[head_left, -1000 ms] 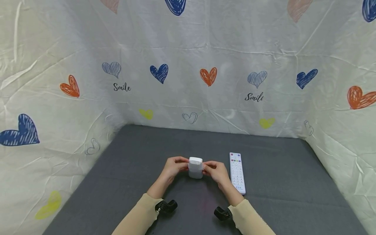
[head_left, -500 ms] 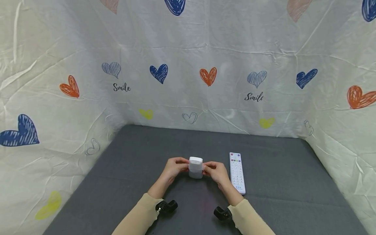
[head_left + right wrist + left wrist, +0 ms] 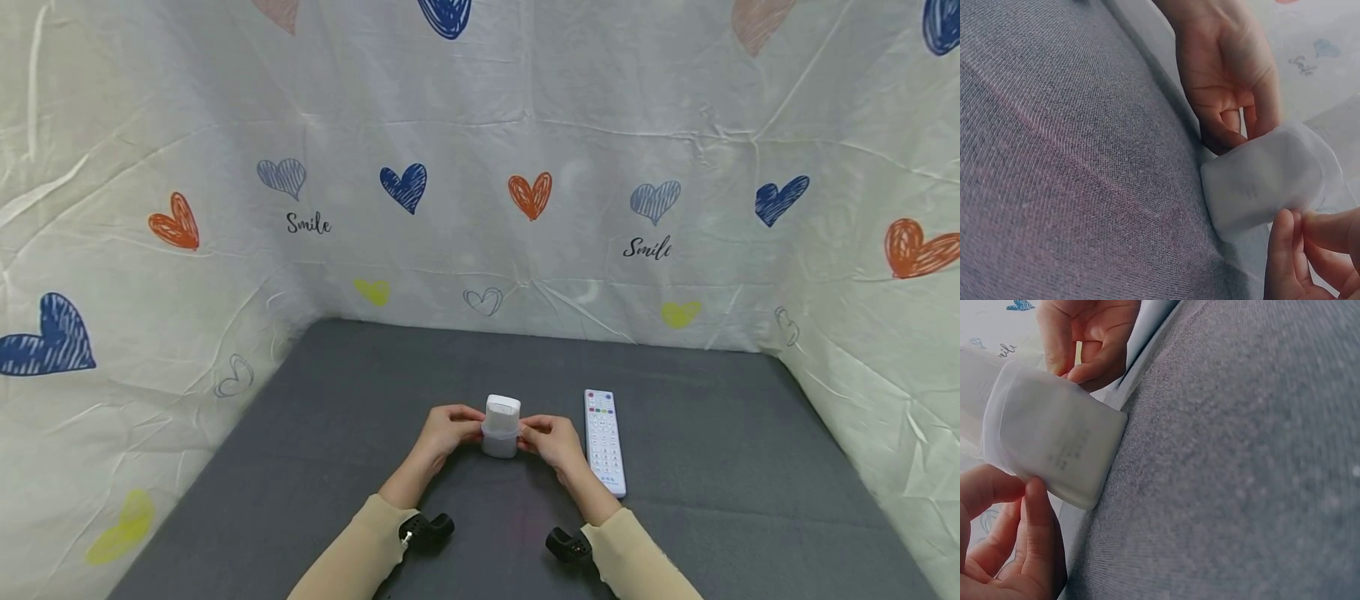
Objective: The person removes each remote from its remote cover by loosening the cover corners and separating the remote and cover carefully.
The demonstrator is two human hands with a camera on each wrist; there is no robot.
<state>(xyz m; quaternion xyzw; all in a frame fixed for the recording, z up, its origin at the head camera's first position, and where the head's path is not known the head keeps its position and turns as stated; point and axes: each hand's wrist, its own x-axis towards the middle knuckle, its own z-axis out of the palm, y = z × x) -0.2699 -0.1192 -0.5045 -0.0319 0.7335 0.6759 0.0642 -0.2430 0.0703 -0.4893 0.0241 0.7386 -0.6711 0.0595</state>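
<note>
Over grey felt [image 3: 697,433], your left hand [image 3: 444,430] and right hand [image 3: 552,439] pinch the white device's [image 3: 501,426] clear sleeve [image 3: 1007,406]; it looks half off.

Remote [image 3: 604,441] lies right of the box [image 3: 501,425] between both hands.

Between the hands stands a small white plastic block [image 3: 501,425], its lower half wrapped in a cloudy translucent sleeve. Right of the right hand lies a slim white remote control [image 3: 604,440] with pale keys and a few red, green, yellow and blue ones. Under the hands the felt-covered counter [image 3: 712,467] is plain dark grey. Beyond them hangs a white crinkled backdrop cloth [image 3: 480,125] patterned with blue, orange, yellow and grey scribbled hearts and black "Smile" lettering. Both sleeves are beige.
</note>
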